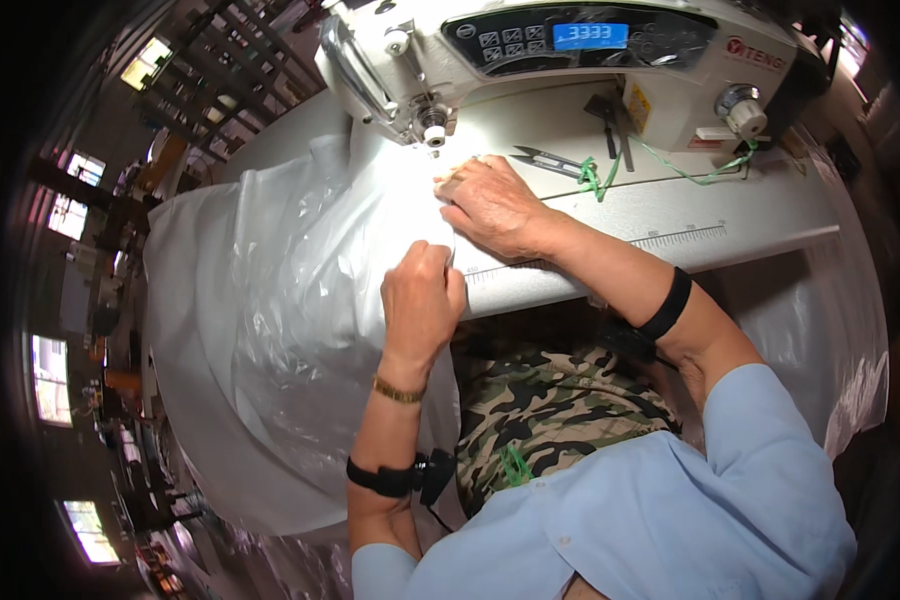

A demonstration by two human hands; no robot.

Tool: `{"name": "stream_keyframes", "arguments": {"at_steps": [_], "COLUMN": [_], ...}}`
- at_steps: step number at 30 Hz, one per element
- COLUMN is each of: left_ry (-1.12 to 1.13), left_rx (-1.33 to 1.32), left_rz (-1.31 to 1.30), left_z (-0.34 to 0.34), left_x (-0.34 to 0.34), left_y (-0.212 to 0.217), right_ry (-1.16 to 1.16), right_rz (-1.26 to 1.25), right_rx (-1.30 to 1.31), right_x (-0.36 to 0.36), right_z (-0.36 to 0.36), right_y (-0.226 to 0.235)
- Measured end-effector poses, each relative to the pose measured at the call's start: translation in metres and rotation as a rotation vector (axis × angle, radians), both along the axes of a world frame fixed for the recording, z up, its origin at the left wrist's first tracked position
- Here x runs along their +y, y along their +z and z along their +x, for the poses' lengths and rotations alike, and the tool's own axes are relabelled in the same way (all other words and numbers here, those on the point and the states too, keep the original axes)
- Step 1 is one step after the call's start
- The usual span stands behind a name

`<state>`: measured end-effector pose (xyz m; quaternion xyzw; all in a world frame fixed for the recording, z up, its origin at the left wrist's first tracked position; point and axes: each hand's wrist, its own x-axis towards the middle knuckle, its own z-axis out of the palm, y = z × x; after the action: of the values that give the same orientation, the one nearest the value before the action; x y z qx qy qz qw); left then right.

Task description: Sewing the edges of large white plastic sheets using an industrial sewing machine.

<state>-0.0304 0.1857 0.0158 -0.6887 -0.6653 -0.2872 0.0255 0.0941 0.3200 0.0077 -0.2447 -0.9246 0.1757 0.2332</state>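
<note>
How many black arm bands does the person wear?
2: one band on the left forearm, below the left hand that pinches the white fabric; one band on the right forearm, behind the right hand.

Head-worn fisheye, steeply downward, close.

A blue rectangular screen (590, 36) glows on the sewing machine (670, 70), a yellow label (638, 105) below.

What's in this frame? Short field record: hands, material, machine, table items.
left hand: closed, pinching the white fabric's edge at the table's front
right hand: flat, pressing the fabric beside the needle area
machine: white sewing machine, lit blue display
table items: thread snips, green thread
table: light grey, ruler strip along front
</note>
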Motion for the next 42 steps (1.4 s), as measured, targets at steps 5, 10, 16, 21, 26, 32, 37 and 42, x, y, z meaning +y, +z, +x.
{"name": "stream_keyframes", "arguments": {"at_steps": [5, 10, 16, 21, 26, 32, 37, 42], "left_ry": [0.043, 0.054, 0.363, 0.349, 0.344, 0.334, 0.346, 0.306], "left_rx": [-0.154, -0.197, 0.146, 0.131, 0.138, 0.153, 0.113, -0.081], "left_rz": [-0.125, 0.019, -0.054, -0.099, -0.080, -0.077, -0.112, -0.103], "left_z": [-0.012, -0.039, -0.148, -0.153, -0.152, -0.152, -0.152, -0.148], "left_x": [0.004, -0.035, -0.056, -0.049, -0.040, -0.039, -0.042, -0.059], "left_y": [0.014, 0.026, -0.046, -0.048, -0.053, -0.052, -0.052, -0.031], "right_ry": [0.022, -0.054, -0.073, 0.087, 0.070, 0.256, 0.410, 0.372], "right_rz": [0.074, 0.051, 0.129, -0.055, -0.601, -1.060, -1.466, -1.555], "right_rx": [0.142, 0.133, 0.412, 0.473, 0.201, 0.144, 0.399, 0.339], "right_x": [0.001, 0.005, -0.019, -0.117, -0.168, -0.167, -0.213, -0.215], "right_z": [-0.004, 0.005, -0.004, 0.033, 0.019, 0.030, 0.090, 0.101], "right_y": [-0.004, 0.000, -0.002, -0.029, -0.098, -0.113, -0.044, -0.052]}}
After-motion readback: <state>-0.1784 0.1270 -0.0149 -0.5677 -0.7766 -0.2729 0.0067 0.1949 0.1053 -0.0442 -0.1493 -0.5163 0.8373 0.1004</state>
